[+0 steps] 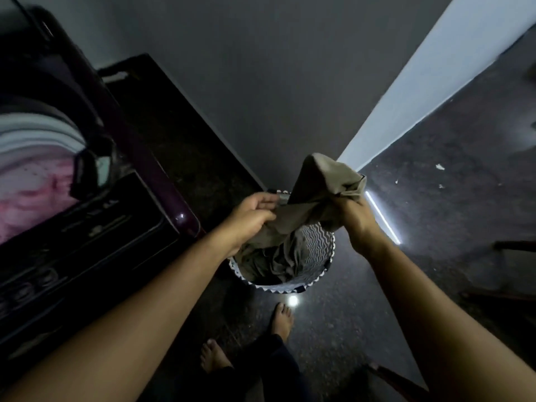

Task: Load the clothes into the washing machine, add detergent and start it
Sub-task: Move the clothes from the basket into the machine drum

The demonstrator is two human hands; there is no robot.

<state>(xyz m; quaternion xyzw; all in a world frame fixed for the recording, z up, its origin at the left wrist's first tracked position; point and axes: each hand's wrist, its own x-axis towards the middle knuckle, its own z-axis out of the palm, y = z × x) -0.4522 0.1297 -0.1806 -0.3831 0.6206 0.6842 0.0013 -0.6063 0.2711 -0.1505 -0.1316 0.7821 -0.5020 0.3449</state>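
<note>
Right hand (pixel 352 217) is clenched on a bunched end of the olive garment (pixel 322 184); left hand (pixel 252 219) pinches its other edge. The garment is held directly above the laundry basket (pixel 290 287), its tail trailing inside. The open washing machine (pixel 87 175) lies beyond the left hand, the nearer one.

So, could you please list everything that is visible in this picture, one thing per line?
washing machine: one, dark purple, at left
laundry: some, pink, inside the washing machine
basket: one, white-and-dark zigzag, on the floor, centre
garment: one, khaki, held over the basket
clothes: some, grey-khaki, inside the basket
feet: two, bare, on the floor below the basket
left hand: one, grips the garment
right hand: one, grips the garment
</note>
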